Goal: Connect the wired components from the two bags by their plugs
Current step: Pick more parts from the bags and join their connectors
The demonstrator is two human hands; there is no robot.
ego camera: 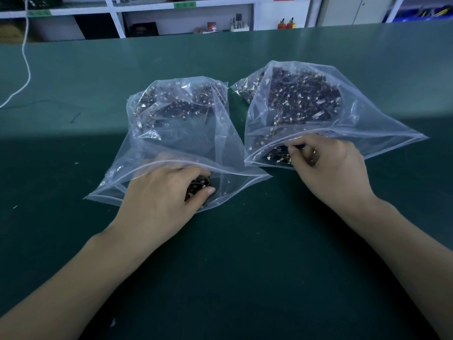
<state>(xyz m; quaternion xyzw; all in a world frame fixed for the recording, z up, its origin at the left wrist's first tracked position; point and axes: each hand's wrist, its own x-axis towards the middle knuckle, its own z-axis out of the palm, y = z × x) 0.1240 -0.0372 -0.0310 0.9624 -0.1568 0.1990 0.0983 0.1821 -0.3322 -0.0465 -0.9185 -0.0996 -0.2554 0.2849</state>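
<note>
Both bag mouths gape toward the near edge, likely for easy reach. The left hand (161, 192) is inside the left bag (171, 133), closed around a clump of wired components (197, 186). The right hand (328, 165) pinches into components at the right bag (306, 101) mouth. Each bag's length runs near to far on the green bench (245, 266).

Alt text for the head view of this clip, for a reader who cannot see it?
Two bare hands reach into the open mouths of two clear plastic bags of small wired components lying side by side on a green table: the left hand in the left bag, the right hand in the right bag. White shelves stand behind.
</note>
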